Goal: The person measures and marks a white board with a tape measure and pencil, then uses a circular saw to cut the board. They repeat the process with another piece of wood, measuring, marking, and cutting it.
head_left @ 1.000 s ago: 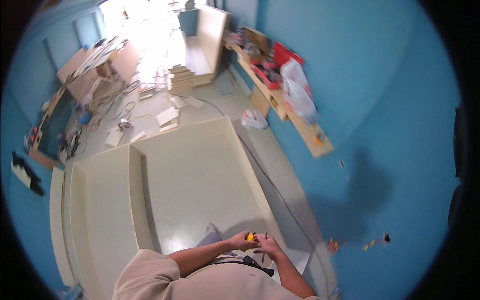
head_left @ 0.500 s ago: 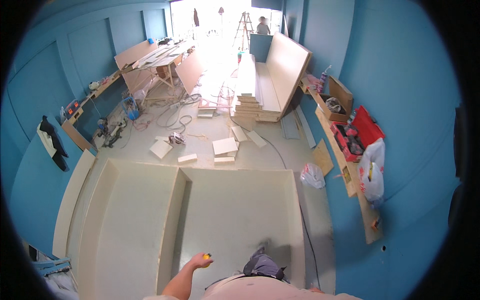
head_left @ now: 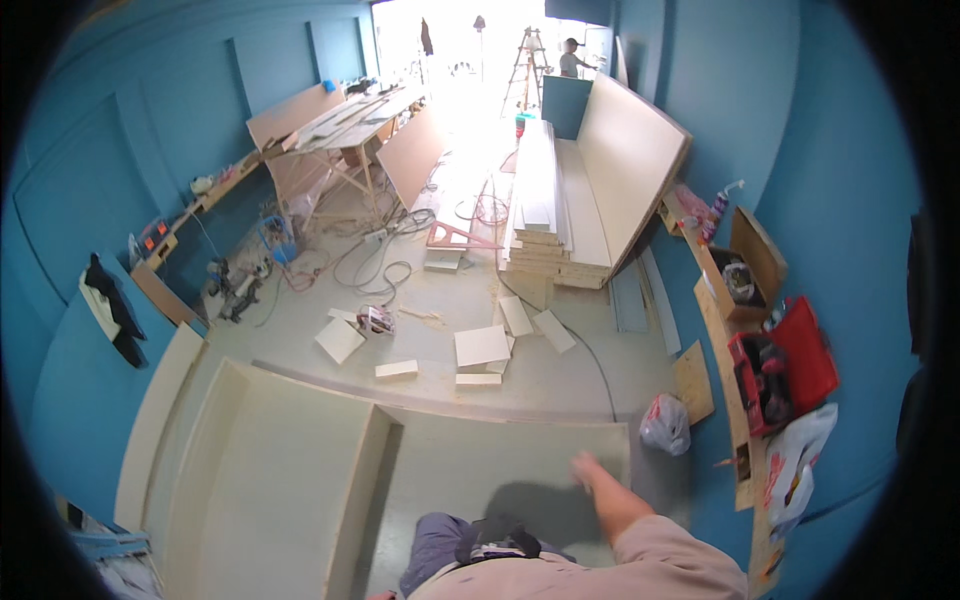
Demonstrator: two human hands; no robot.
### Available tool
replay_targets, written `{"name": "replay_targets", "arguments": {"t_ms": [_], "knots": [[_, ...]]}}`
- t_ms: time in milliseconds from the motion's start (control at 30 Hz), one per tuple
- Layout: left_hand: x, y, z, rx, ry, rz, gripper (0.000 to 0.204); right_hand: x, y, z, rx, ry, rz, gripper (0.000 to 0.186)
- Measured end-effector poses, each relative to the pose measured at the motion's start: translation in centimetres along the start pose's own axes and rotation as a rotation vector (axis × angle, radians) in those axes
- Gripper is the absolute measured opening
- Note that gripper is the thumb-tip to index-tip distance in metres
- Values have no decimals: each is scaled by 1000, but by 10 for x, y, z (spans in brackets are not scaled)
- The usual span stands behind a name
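Note:
I stand inside the right compartment of a large pale wooden frame (head_left: 362, 480) on the floor. My right hand (head_left: 585, 470) reaches forward over this compartment, close to the frame's far right corner. Motion blurs its fingers, so I cannot make out whether it holds anything. Only a sliver of my left hand (head_left: 381, 596) shows at the lower edge, left of my legs; its fingers are hidden. Beyond the frame's far board lie several pale board offcuts (head_left: 482, 346) and a circular saw (head_left: 376, 319).
Stacked boards (head_left: 535, 200) stand farther off, with large panels leaning beside them. A plastic bag (head_left: 665, 424) sits by the right wall, under a shelf with a red tool case (head_left: 765, 385). Cables (head_left: 385, 270) snake over the floor. A person (head_left: 572, 58) stands by a ladder (head_left: 527, 65).
My left hand, which held a small yellow tool, has drawn back to the lower edge. My right arm has come into view and stretched forward. The view has shifted, and my body has leaned forward.

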State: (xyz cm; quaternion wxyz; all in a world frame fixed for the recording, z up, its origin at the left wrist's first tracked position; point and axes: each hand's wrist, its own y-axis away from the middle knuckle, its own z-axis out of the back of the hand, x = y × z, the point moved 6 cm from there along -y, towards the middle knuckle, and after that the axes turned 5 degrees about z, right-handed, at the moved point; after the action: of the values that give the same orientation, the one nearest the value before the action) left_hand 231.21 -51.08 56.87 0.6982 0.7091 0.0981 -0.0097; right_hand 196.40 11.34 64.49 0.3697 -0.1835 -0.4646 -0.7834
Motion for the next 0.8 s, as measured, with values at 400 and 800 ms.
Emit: {"name": "replay_targets", "arguments": {"t_ms": [400,800], "knots": [[-317,-63,-9,-147,16,-43,28,347,-179,-66,322,373,351,22],[-841,229,40,-83,322,-969,26,255,-180,35,105,75,-603,26]]}}
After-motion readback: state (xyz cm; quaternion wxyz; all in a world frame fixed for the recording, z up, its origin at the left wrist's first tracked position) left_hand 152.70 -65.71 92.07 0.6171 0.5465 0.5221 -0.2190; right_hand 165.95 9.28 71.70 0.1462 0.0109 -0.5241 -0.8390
